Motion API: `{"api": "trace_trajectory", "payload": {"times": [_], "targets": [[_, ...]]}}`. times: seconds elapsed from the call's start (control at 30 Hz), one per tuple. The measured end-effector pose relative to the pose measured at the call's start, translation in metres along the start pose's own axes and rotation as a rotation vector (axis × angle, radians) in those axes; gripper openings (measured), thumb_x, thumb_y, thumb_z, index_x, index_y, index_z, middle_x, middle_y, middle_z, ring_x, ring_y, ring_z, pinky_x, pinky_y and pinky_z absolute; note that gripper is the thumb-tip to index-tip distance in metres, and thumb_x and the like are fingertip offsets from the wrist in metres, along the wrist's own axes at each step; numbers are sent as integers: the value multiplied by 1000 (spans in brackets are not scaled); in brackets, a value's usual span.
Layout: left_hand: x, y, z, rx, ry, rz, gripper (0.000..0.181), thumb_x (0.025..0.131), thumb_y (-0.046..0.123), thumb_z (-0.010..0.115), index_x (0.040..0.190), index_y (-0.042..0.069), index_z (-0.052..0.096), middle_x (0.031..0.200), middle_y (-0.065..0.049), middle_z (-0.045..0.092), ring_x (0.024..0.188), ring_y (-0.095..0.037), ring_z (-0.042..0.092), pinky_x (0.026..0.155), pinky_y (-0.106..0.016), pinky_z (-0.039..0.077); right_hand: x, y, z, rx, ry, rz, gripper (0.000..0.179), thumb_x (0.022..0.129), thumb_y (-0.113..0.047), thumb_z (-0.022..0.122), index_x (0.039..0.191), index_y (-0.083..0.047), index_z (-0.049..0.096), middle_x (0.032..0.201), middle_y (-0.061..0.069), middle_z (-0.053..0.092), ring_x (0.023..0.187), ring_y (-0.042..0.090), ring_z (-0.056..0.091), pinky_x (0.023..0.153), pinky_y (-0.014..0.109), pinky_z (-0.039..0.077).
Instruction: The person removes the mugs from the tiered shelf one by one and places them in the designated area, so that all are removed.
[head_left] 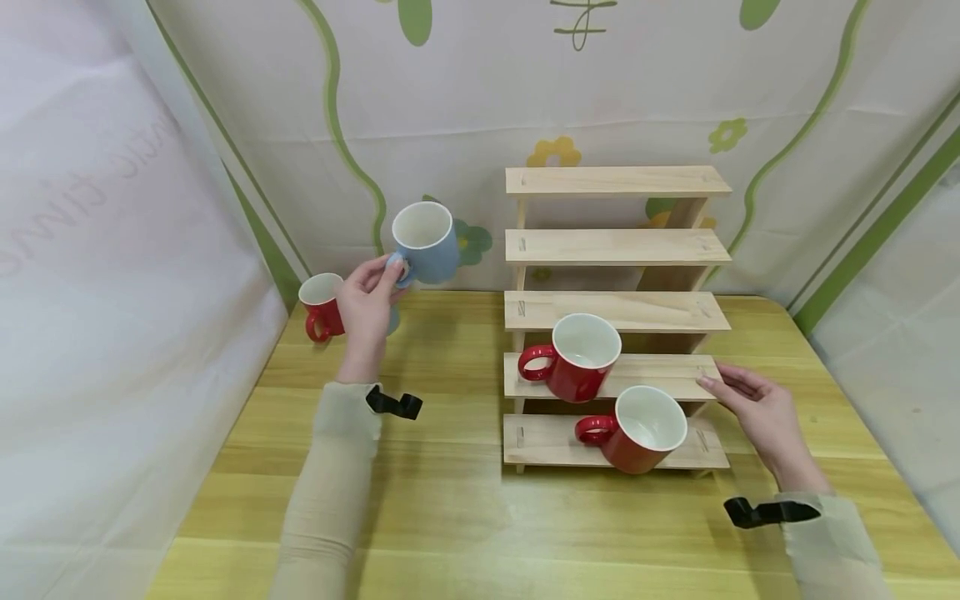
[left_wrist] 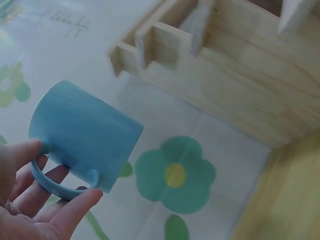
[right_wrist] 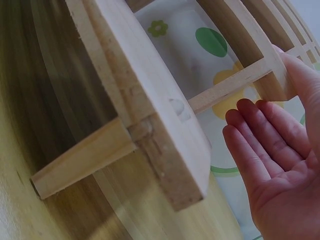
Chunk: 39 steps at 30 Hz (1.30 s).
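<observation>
Left hand's got the blue mug by its handle, held up left of the wooden rack, toward the far side. Right hand has its thumb on the right end of the second-lowest shelf, other fingers loosely extended. Faint script on the left curtain maybe says "time", rest's too pale to read.

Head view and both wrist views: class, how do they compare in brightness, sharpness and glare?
Head view: brightest and clearest, with a faint sheen on the tabletop; left wrist view: dimmer and softer, the blue mug looking a little hazy; right wrist view: also dim, deeply shadowed at upper left, with the wooden rack soft and its farther boards curving, probably lens distortion.
</observation>
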<state>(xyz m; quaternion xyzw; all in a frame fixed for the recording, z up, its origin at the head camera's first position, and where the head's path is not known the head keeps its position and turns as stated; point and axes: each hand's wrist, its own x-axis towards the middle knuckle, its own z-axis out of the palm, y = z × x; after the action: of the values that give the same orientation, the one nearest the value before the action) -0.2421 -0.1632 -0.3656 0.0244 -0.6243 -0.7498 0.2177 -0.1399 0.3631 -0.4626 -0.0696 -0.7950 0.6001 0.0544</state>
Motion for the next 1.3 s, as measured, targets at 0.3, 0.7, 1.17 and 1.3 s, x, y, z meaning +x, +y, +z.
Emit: {"api": "trace_trajectory", "payload": {"times": [0.3,0.7,1.17,1.3], "targets": [[1,-45,-8,61,100,-54,31,93,16,78,115,-5,73,112,-20,73,103,-32,70,77,-35,62,-1,0,-1,12,-8,7,37,94,-19,77,130,-16,66,105,-20,69,95,-6,63,77,10,53],[-8,-100,-18,38,212,-165,30,94,16,76,115,-5,71,111,-21,72,101,-30,69,92,-51,56,-1,-1,1,75,-6,1,32,93,-16,78,124,-19,70,105,-18,70,95,-5,64,77,10,53],[-16,-127,-19,64,287,-234,28,93,19,79,112,-1,74,107,-18,73,103,-32,69,79,-36,60,0,1,0,65,-1,4,32,93,-16,78,124,-19,70,105,-18,69,94,-5,64,77,11,53],[-17,-129,-18,52,313,-212,25,93,16,79,111,-1,74,106,-17,73,101,-30,70,81,-39,60,-1,0,1,71,2,1,29,93,-16,78,121,-21,70,103,-18,70,93,-4,65,76,11,53]]}}
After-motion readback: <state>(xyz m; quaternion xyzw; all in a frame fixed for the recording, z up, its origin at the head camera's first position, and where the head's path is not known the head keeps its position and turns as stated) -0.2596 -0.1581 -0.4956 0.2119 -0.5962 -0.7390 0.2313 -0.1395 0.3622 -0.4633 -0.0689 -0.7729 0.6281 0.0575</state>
